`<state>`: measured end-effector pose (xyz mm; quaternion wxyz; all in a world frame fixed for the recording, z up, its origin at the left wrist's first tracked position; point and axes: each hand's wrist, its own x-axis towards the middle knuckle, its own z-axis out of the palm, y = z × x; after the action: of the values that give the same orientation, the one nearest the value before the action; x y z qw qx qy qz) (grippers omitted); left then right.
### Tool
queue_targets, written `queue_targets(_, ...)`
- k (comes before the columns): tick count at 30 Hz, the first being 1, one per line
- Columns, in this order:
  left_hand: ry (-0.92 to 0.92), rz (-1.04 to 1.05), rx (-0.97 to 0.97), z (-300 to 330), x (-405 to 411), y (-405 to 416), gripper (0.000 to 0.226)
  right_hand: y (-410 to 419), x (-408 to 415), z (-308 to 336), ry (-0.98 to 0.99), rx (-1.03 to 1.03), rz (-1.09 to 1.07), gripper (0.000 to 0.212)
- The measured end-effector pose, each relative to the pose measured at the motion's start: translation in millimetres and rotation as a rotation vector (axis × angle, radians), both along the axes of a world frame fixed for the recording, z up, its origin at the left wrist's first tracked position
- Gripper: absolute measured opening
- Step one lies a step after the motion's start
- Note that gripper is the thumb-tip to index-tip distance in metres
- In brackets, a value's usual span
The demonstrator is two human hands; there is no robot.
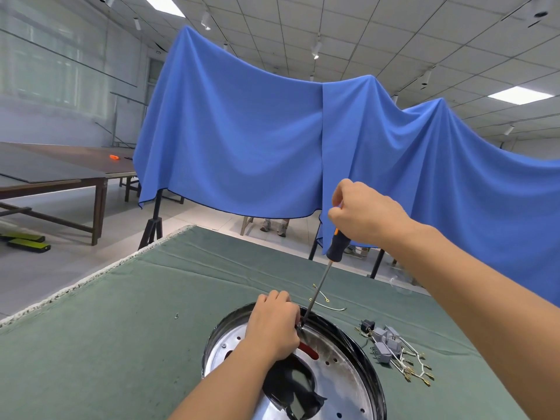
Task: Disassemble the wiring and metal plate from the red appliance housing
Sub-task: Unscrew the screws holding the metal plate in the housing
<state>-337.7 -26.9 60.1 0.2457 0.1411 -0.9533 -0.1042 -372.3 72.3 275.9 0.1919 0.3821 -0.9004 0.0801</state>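
The round appliance housing (pixel 368 353) lies on the green cloth at the bottom centre, its dark rim around a shiny perforated metal plate (pixel 336 380). A red part (pixel 309 350) shows through a slot in the plate. My right hand (pixel 366 215) grips the black-and-orange handle of a screwdriver (pixel 336 245). Its shaft slants down, and the tip meets the plate at the far rim. My left hand (pixel 272 325) rests on the plate beside the tip, fingers curled; what they hold is hidden. Black tape or plastic (pixel 295 389) sits in the plate's centre.
Removed wiring with grey blocks and brass terminals (pixel 394 350) lies right of the housing. A loose white wire (pixel 327 304) lies behind it, and a small screw (pixel 176 315) to the left. The green table (pixel 121 328) ends at a frayed edge on the left. Blue drapes (pixel 257 137) hang behind.
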Motion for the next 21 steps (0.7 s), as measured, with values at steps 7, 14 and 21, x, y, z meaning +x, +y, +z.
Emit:
queue_targets(7, 0.027, -0.014, 0.081, 1.7, 1.3, 0.4, 0.029, -2.4, 3.0, -2.2, 0.152, -0.014, -0.027, 0.022)
queue_targets(14, 0.050, -0.023, 0.159, 3.4, 2.0, -0.4, 0.030, -5.0, 8.0, 1.6, 0.091, 0.036, -0.081, 0.028)
queue_targets(21, 0.060, -0.024, 0.155, 1.1, 1.9, -0.8, 0.024, -3.3, 4.1, 3.6, -0.127, -0.064, 0.028, 0.031)
